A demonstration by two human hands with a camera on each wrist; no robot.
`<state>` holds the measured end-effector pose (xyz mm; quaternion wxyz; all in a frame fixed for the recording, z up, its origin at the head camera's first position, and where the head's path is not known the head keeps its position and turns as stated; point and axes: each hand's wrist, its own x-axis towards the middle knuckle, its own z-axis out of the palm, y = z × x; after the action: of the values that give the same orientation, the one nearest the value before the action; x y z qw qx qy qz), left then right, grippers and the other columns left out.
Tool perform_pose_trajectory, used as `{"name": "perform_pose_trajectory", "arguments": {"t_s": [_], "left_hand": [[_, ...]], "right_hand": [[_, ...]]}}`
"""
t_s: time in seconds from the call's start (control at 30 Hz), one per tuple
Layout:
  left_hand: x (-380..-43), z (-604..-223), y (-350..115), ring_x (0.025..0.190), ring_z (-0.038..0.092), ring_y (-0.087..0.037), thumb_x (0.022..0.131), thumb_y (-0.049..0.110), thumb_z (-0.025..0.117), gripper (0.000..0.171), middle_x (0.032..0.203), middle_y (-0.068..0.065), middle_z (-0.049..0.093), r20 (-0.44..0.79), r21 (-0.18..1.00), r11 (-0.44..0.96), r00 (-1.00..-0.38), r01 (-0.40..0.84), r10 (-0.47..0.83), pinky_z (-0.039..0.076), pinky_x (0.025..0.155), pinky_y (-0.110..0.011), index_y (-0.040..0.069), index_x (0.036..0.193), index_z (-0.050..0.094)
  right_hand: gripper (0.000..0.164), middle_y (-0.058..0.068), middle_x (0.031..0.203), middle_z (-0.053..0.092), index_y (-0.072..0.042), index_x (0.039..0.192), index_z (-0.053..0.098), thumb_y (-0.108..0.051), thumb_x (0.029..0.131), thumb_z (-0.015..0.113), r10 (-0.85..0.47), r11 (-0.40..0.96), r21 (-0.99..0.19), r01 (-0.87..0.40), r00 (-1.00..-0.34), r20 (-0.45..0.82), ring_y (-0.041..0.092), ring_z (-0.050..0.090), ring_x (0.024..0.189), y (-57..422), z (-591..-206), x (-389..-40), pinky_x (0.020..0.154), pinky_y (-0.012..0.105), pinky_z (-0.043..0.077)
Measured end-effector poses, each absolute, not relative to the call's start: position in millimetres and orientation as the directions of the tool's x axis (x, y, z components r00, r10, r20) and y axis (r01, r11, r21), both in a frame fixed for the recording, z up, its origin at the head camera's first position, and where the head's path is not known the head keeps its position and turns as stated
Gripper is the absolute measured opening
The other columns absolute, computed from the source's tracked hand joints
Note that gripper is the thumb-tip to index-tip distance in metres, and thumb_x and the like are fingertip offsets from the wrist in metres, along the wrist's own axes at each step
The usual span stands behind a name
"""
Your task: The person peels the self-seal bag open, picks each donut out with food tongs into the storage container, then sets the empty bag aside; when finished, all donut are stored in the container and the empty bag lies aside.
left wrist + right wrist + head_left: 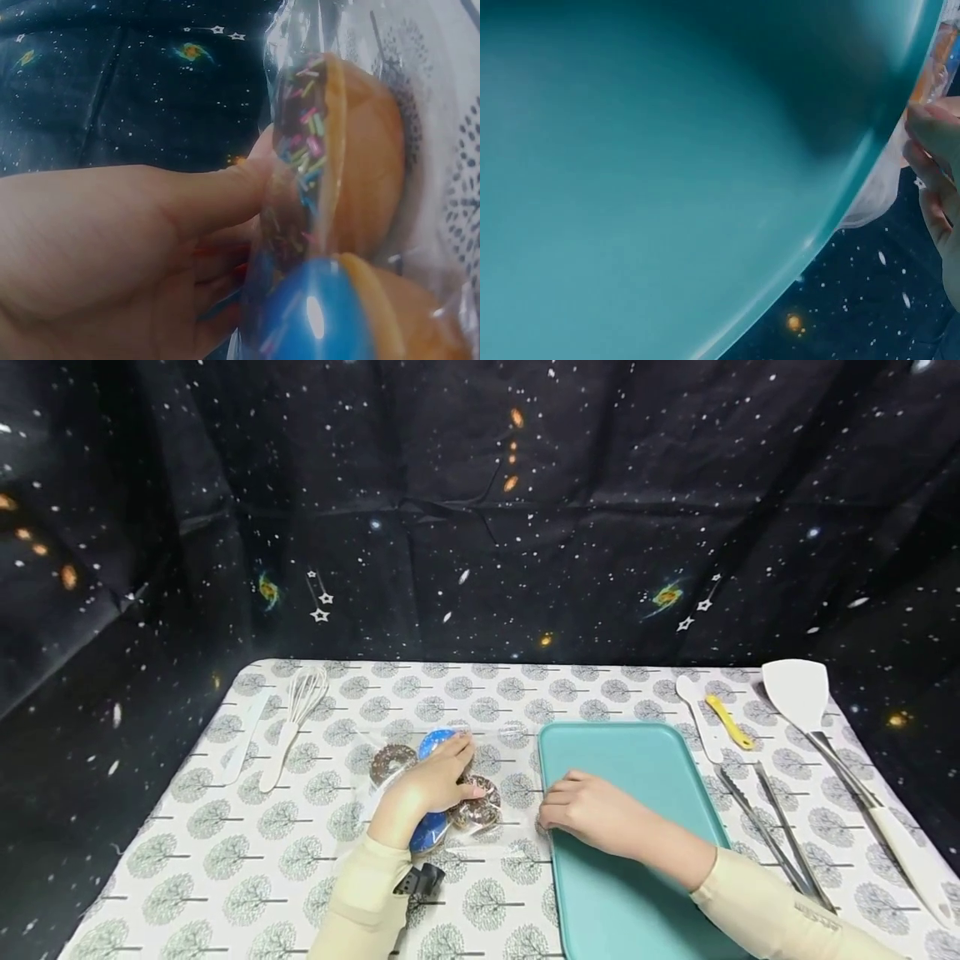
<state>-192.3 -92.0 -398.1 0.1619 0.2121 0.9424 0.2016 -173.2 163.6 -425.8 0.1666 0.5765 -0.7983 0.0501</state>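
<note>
A clear plastic bag [510,743] of toy donuts lies flat on the table, left of the teal tray [630,752]. Inside are a brown donut [392,764], a brown donut with sprinkles [480,810] and blue donuts [429,833]. My left hand [431,783] rests on top of the bag with fingers extended; in the left wrist view its thumb presses against the sprinkled donut [367,157]. At the tray's left rim, my right hand [588,810] has curled fingers, pinching the bag's right end; the exact grip is partly hidden.
A whisk [288,727] and a white spatula-like knife [247,735] lie at left. On the right are a white spoon [697,718], a yellow-handled tool [729,722], tongs [783,835] and a white turner [798,693]. A dark starry cloth [480,527] hangs behind.
</note>
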Motion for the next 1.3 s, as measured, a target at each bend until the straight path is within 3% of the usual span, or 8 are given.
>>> {"name": "perform_pose_trajectory", "arguments": {"t_s": [0.33,0.5,0.67,0.87,0.97,1.2,1.3], "left_hand": [[-190,-393,-92,0.141,0.019,-0.032,0.091,0.036,0.059,0.068,0.155,-0.013,0.016,-0.162,0.354,0.834,-0.851,0.422,0.5,0.019,0.114,-0.046,0.003,0.144,0.032],[-186,-388,-107,0.133,0.036,-0.03,0.093,0.036,0.055,0.05,0.146,-0.01,0.038,-0.003,0.288,0.819,-0.855,0.497,0.519,0.023,0.112,-0.049,0.008,0.134,0.05],[-179,-394,-129,0.121,0.05,-0.032,0.085,0.028,0.067,0.042,0.13,-0.014,0.055,0.172,0.193,0.836,-0.857,0.513,0.486,0.034,0.107,-0.046,0.003,0.118,0.062],[-177,-411,-142,0.124,0.047,-0.036,0.08,0.032,0.069,0.045,0.132,-0.016,0.052,0.217,0.166,0.853,-0.862,0.495,0.458,0.032,0.108,-0.048,0.005,0.116,0.065],[-174,-417,-145,0.124,0.046,-0.037,0.081,0.034,0.067,0.042,0.13,-0.014,0.054,0.193,0.2,0.859,-0.878,0.471,0.437,0.032,0.106,-0.051,0.009,0.115,0.066],[-157,-417,-143,0.127,0.042,-0.037,0.085,0.042,0.063,0.06,0.133,-0.017,0.051,0.176,0.228,0.894,-0.92,0.385,0.351,0.03,0.108,-0.05,0.0,0.125,0.056],[-159,-422,-142,0.126,0.044,-0.037,0.087,0.04,0.063,0.053,0.131,-0.017,0.053,0.214,0.218,0.907,-0.924,0.36,0.316,0.032,0.107,-0.05,0.001,0.123,0.059]], "right_hand": [[0.025,0.0,0.107,0.068,-0.015,0.1,0.067,-0.01,0.076,0.073,-0.866,0.349,0.0,-0.937,-0.323,0.381,0.011,0.063,0.099,186,-426,-158,0.082,0.029,0.049],[0.023,0.0,0.105,0.068,-0.016,0.097,0.068,-0.011,0.075,0.073,-0.846,0.38,-0.017,-0.925,-0.355,0.398,0.013,0.062,0.097,196,-425,-149,0.085,0.032,0.048],[0.025,-0.002,0.103,0.068,-0.015,0.101,0.067,-0.014,0.076,0.07,-0.795,0.446,-0.03,-0.895,-0.412,0.446,0.014,0.062,0.094,212,-423,-143,0.086,0.037,0.045],[0.025,-0.007,0.101,0.067,-0.015,0.102,0.067,-0.013,0.077,0.069,-0.739,0.515,-0.062,-0.855,-0.479,0.474,0.013,0.062,0.093,224,-419,-142,0.089,0.033,0.041],[0.029,-0.008,0.099,0.067,-0.015,0.1,0.067,-0.01,0.073,0.073,-0.74,0.506,-0.059,-0.86,-0.468,0.483,0.012,0.062,0.09,225,-420,-140,0.087,0.032,0.042],[0.029,-0.01,0.096,0.067,-0.017,0.097,0.067,-0.007,0.071,0.074,-0.743,0.497,-0.069,-0.865,-0.466,0.481,0.011,0.063,0.087,226,-423,-138,0.083,0.035,0.046],[0.027,-0.011,0.093,0.067,-0.017,0.095,0.068,-0.007,0.071,0.074,-0.752,0.486,-0.061,-0.872,-0.453,0.479,0.01,0.063,0.085,226,-421,-139,0.082,0.033,0.047]]}}
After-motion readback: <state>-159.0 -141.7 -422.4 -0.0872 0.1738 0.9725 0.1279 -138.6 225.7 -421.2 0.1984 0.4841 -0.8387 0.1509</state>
